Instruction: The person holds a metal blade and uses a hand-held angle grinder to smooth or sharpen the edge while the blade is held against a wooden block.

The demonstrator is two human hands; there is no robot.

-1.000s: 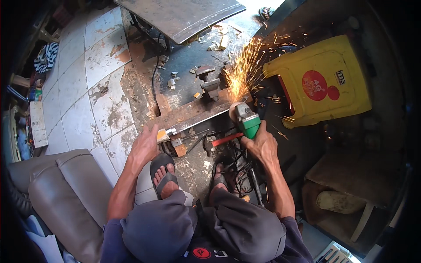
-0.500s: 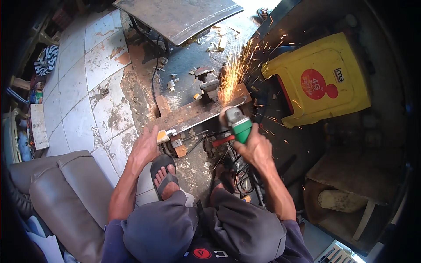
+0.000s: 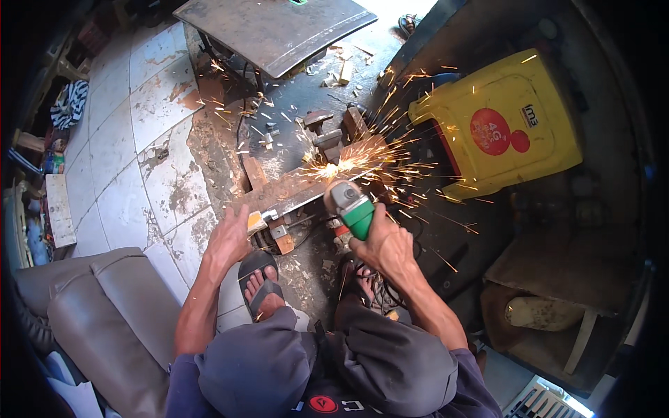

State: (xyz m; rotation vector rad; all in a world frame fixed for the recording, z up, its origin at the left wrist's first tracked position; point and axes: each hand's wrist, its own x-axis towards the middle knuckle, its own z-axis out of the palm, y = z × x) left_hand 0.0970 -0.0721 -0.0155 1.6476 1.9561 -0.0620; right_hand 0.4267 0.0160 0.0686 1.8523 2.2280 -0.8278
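My right hand (image 3: pixel 385 240) is wrapped round the green body of an angle grinder (image 3: pixel 357 214). Its blurred disc meets a long thin blade (image 3: pixel 301 201) lying along a brown beam (image 3: pixel 282 194), and orange sparks (image 3: pixel 341 167) fan out there. The blade has a shiny metal collar and a pale wooden handle (image 3: pixel 256 222). At the end of that handle my left hand (image 3: pixel 228 238) is closed, with some fingers hidden. Beyond the beam stands a rusty metal vise-like piece (image 3: pixel 326 136).
A yellow plastic panel (image 3: pixel 516 125) leans at the right, near the sparks. A low dark table (image 3: pixel 279 31) stands ahead. Wood scraps litter the floor, and a cord lies beside my sandalled right foot (image 3: pixel 362 282). Grey cushions (image 3: pixel 104 313) are at my left.
The grinder and my right hand have moved left along the blade. Sparks that shot mostly forward now spread wide to both sides. My left hand stays at the handle.
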